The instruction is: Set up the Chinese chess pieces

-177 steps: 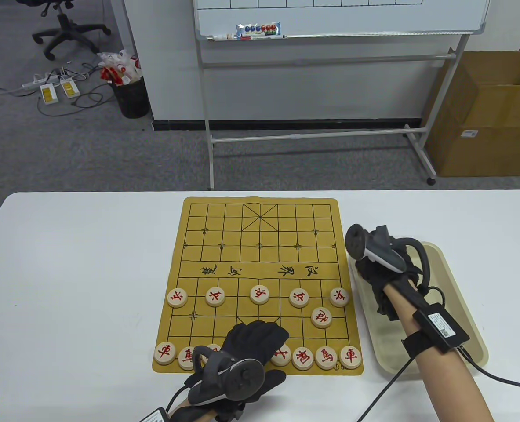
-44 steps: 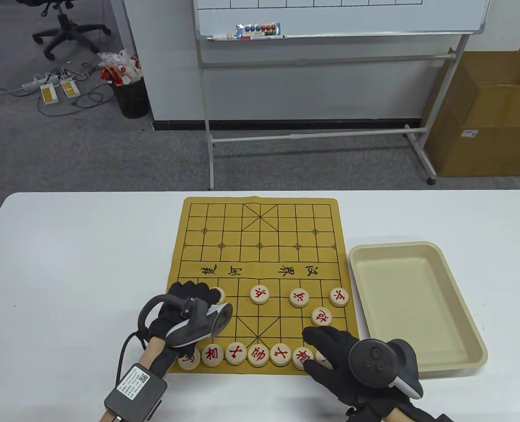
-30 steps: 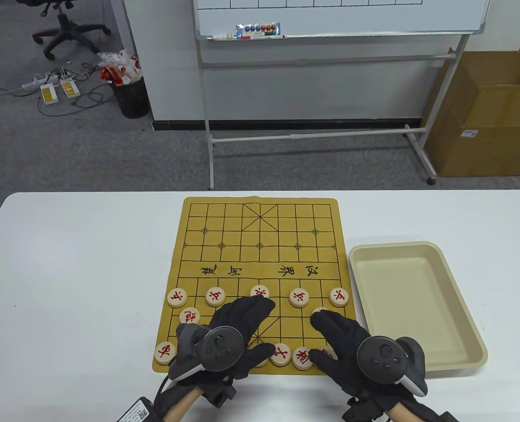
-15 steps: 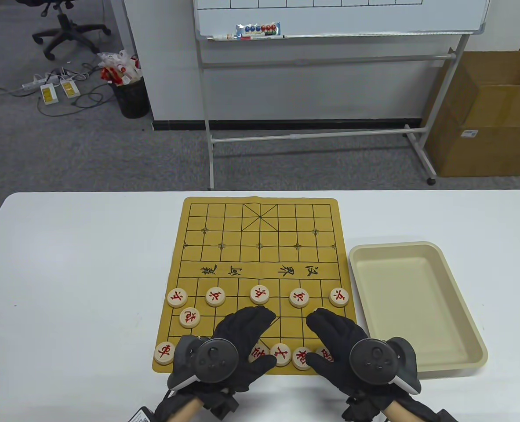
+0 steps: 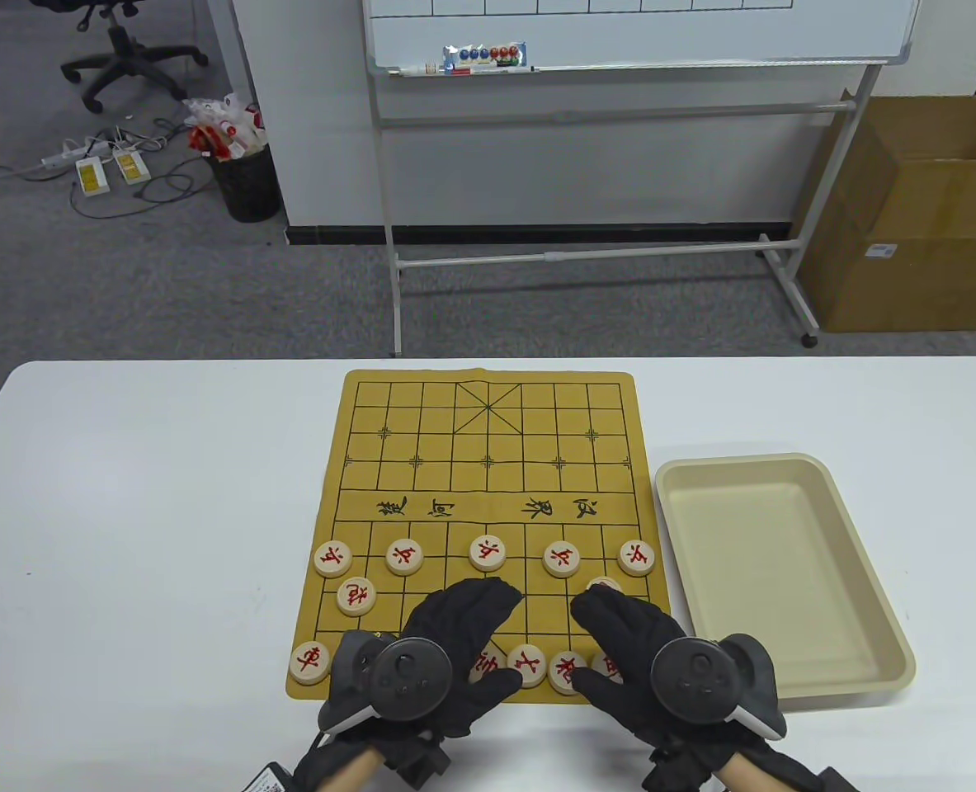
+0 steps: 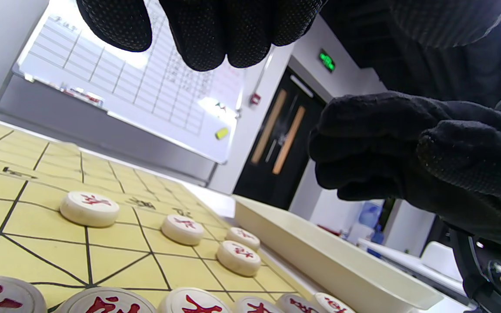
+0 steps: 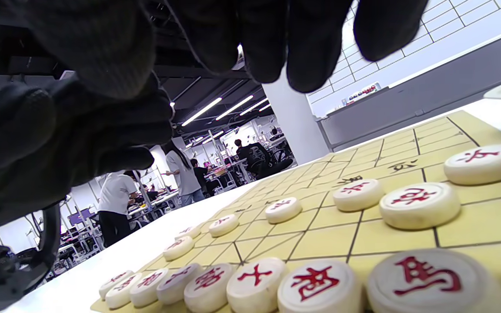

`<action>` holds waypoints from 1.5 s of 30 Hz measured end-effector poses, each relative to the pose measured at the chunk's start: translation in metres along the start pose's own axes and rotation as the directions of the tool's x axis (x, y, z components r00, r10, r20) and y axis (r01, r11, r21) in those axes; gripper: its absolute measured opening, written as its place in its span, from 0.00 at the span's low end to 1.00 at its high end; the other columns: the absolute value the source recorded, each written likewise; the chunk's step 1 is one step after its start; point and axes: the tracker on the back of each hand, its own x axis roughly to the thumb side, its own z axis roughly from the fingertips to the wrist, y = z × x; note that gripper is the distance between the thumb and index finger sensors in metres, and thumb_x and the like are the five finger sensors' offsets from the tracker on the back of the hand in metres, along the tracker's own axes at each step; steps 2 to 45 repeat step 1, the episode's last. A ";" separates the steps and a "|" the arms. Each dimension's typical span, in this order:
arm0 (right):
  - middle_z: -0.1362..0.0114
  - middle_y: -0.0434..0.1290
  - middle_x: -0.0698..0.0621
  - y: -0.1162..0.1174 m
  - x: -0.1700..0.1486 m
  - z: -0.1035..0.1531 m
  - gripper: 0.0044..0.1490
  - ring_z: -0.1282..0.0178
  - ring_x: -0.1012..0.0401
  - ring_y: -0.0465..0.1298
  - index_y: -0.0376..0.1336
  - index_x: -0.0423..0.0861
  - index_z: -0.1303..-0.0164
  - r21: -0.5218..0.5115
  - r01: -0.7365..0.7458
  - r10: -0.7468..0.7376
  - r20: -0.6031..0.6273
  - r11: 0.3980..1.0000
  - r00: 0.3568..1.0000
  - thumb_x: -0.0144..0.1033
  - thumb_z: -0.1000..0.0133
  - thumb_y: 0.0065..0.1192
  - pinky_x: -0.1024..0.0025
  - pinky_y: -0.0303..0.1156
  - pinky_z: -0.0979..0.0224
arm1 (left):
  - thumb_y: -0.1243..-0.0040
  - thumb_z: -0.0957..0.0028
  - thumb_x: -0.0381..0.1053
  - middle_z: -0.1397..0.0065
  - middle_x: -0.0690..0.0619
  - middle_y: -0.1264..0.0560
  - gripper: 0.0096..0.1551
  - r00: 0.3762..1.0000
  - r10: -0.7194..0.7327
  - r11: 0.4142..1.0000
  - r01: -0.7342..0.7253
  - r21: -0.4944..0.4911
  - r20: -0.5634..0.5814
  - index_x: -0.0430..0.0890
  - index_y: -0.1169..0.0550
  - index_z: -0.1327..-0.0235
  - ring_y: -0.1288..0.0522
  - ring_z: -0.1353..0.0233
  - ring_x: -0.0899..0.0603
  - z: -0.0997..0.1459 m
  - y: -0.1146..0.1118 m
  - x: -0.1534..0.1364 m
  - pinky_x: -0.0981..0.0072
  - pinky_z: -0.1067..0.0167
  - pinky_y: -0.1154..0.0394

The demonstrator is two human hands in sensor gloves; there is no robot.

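Round pale wooden chess pieces (image 5: 405,557) with red characters sit in rows on the near half of the yellow board (image 5: 488,462); left hand (image 5: 446,652) and right hand (image 5: 644,660) hover spread-fingered above the back row, holding nothing

The board (image 5: 488,462) is a yellow mat with black grid lines, lying flat on the white table, its far half bare. Round pale wooden pieces with red characters sit on its near half. 5 soldiers (image 5: 488,553) stand evenly spaced in 1 row just below the river lettering. A cannon (image 5: 355,596) lies just behind the left soldiers; another (image 5: 604,584) on the right is partly hidden. The back row (image 7: 255,282) runs along the near edge, pieces flat and nearly touching, several covered in the table view.
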 end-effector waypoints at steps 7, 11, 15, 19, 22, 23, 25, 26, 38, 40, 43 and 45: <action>0.15 0.60 0.39 0.000 0.001 0.000 0.51 0.18 0.40 0.65 0.54 0.43 0.17 -0.001 -0.003 0.003 0.002 1.000 1.000 0.55 0.48 0.63 0.37 0.58 0.21 | 0.48 0.59 0.72 0.16 0.52 0.38 0.51 1.000 0.000 1.000 0.000 -0.001 0.001 0.53 0.41 0.21 0.36 0.16 0.42 0.000 0.000 0.000 0.38 0.23 0.37; 0.15 0.60 0.39 0.000 0.001 0.000 0.51 0.18 0.40 0.65 0.54 0.43 0.17 -0.001 -0.003 0.003 0.002 1.000 1.000 0.55 0.48 0.63 0.37 0.58 0.21 | 0.48 0.59 0.72 0.16 0.52 0.38 0.51 1.000 0.000 1.000 0.000 -0.001 0.001 0.53 0.41 0.21 0.36 0.16 0.42 0.000 0.000 0.000 0.38 0.23 0.37; 0.15 0.60 0.39 0.000 0.001 0.000 0.51 0.18 0.40 0.65 0.54 0.43 0.17 -0.001 -0.003 0.003 0.002 1.000 1.000 0.55 0.48 0.63 0.37 0.58 0.21 | 0.48 0.59 0.72 0.16 0.52 0.38 0.51 1.000 0.000 1.000 0.000 -0.001 0.001 0.53 0.41 0.21 0.36 0.16 0.42 0.000 0.000 0.000 0.38 0.23 0.37; 0.15 0.60 0.39 0.000 0.001 0.000 0.51 0.18 0.40 0.65 0.54 0.43 0.17 -0.001 -0.003 0.003 0.002 1.000 1.000 0.55 0.48 0.63 0.37 0.58 0.21 | 0.48 0.59 0.72 0.16 0.52 0.38 0.51 1.000 0.000 1.000 0.000 -0.001 0.001 0.53 0.41 0.21 0.36 0.16 0.42 0.000 0.000 0.000 0.38 0.23 0.37; 0.15 0.60 0.39 0.000 0.001 0.000 0.51 0.18 0.40 0.65 0.54 0.43 0.17 -0.001 -0.003 0.003 0.002 1.000 1.000 0.55 0.48 0.63 0.37 0.58 0.21 | 0.48 0.59 0.72 0.16 0.52 0.38 0.51 1.000 0.000 1.000 0.000 -0.001 0.001 0.53 0.41 0.21 0.36 0.16 0.42 0.000 0.000 0.000 0.38 0.23 0.37; 0.15 0.60 0.39 0.000 0.001 0.000 0.51 0.18 0.40 0.65 0.54 0.43 0.17 -0.001 -0.003 0.003 0.002 1.000 1.000 0.55 0.48 0.63 0.37 0.58 0.21 | 0.48 0.59 0.72 0.16 0.52 0.38 0.51 1.000 0.000 1.000 0.000 -0.001 0.001 0.53 0.41 0.21 0.36 0.16 0.42 0.000 0.000 0.000 0.38 0.23 0.37; 0.15 0.60 0.39 0.000 0.001 0.000 0.51 0.18 0.40 0.65 0.54 0.43 0.17 -0.001 -0.003 0.003 0.002 1.000 1.000 0.55 0.48 0.63 0.37 0.58 0.21 | 0.48 0.59 0.72 0.16 0.52 0.38 0.51 1.000 0.000 1.000 0.000 -0.001 0.001 0.53 0.41 0.21 0.36 0.16 0.42 0.000 0.000 0.000 0.38 0.23 0.37; 0.15 0.60 0.39 0.000 0.001 0.000 0.51 0.18 0.40 0.65 0.54 0.43 0.17 -0.001 -0.003 0.003 0.002 1.000 1.000 0.55 0.48 0.63 0.37 0.58 0.21 | 0.48 0.59 0.72 0.16 0.52 0.38 0.51 1.000 0.000 1.000 0.000 -0.001 0.001 0.53 0.41 0.21 0.36 0.16 0.42 0.000 0.000 0.000 0.38 0.23 0.37; 0.15 0.60 0.39 0.000 0.001 0.000 0.51 0.18 0.40 0.65 0.54 0.43 0.17 -0.001 -0.003 0.003 0.002 1.000 1.000 0.55 0.48 0.63 0.37 0.58 0.21 | 0.48 0.59 0.72 0.16 0.52 0.38 0.51 1.000 0.000 1.000 0.000 -0.001 0.001 0.53 0.41 0.21 0.36 0.16 0.42 0.000 0.000 0.000 0.38 0.23 0.37; 0.15 0.60 0.39 0.000 0.001 0.000 0.51 0.18 0.40 0.65 0.54 0.43 0.17 -0.001 -0.003 0.003 0.002 1.000 1.000 0.55 0.48 0.63 0.37 0.58 0.21 | 0.48 0.59 0.72 0.16 0.52 0.38 0.51 1.000 0.000 1.000 0.000 -0.001 0.001 0.53 0.41 0.21 0.36 0.16 0.42 0.000 0.000 0.000 0.38 0.23 0.37; 0.15 0.60 0.39 0.000 0.001 0.000 0.51 0.18 0.40 0.65 0.54 0.43 0.17 -0.001 -0.003 0.003 0.002 1.000 1.000 0.55 0.48 0.63 0.37 0.58 0.21 | 0.48 0.59 0.72 0.16 0.52 0.38 0.51 1.000 0.000 1.000 0.000 -0.001 0.001 0.53 0.41 0.21 0.36 0.16 0.42 0.000 0.000 0.000 0.38 0.23 0.37; 0.15 0.60 0.39 0.000 0.001 0.000 0.51 0.18 0.40 0.65 0.54 0.43 0.17 -0.001 -0.003 0.003 0.002 1.000 1.000 0.55 0.48 0.63 0.37 0.58 0.21 | 0.48 0.59 0.72 0.16 0.52 0.38 0.51 1.000 0.000 1.000 0.000 -0.001 0.001 0.53 0.41 0.21 0.36 0.16 0.42 0.000 0.000 0.000 0.38 0.23 0.37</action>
